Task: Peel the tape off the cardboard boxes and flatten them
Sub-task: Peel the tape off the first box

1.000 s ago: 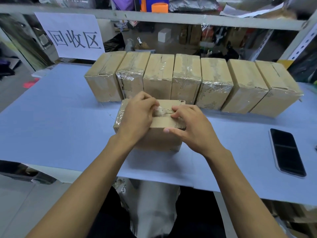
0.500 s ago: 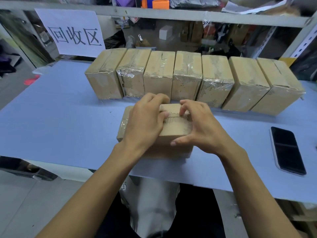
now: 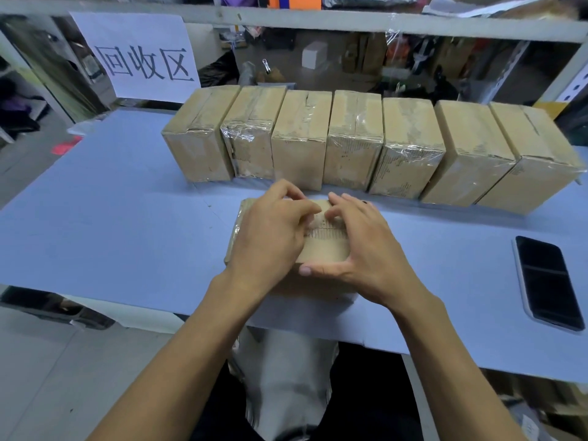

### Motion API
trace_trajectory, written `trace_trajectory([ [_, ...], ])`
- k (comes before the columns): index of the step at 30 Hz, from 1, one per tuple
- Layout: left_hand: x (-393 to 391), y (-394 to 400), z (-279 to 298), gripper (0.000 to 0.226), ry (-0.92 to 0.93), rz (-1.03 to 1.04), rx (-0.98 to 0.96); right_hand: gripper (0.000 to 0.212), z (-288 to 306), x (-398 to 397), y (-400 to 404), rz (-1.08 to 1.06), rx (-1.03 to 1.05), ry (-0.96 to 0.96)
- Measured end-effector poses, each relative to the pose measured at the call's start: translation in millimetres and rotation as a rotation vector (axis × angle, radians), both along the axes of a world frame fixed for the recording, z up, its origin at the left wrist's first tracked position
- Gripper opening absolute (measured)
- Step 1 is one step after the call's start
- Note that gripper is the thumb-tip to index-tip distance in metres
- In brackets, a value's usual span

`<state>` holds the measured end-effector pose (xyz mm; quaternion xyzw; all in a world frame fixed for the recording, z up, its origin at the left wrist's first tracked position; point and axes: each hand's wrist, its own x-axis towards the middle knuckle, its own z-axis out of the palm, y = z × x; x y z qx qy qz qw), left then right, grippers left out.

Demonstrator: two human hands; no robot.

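Both hands on near box (image 3: 323, 249) | left hand (image 3: 270, 237) | right hand (image 3: 362, 249)

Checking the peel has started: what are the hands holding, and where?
Both hold the near cardboard box: left hand over its top, fingers picking at the tape; right hand on its right side.

Both hands cover most of the near box (image 3: 321, 249); the tape under the fingers is perhaps lifted, unclear.
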<state>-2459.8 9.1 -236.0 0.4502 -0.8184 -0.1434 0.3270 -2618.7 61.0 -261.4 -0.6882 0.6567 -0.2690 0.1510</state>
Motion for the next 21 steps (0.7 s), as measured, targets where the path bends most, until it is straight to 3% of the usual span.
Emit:
trace_trajectory([
  [4, -6, 0, 7, 0.027, -0.166, 0.037, 0.037, 0.126, -3, -2, 0, -0.001, -0.006, -0.008],
  [6, -10, 1, 11, 0.022, -0.173, 0.057, 0.061, 0.129, -2, -1, 1, -0.005, 0.0, -0.027],
  [12, -1, -1, 15, 0.015, 0.102, 0.112, 0.2, 0.131, 3, 1, 2, -0.016, 0.034, -0.038],
  [16, 2, 3, 11, 0.011, -0.034, 0.128, 0.127, 0.104, 19, 3, 2, 0.003, 0.07, 0.08],
  [19, 2, 4, 2, 0.03, -0.165, 0.132, 0.056, 0.102, 24, 7, -3, 0.059, 0.104, 0.222],
  [21, 7, 3, -1, 0.039, -0.052, 0.095, 0.12, 0.112, 22, 15, -7, 0.077, 0.084, 0.239],
])
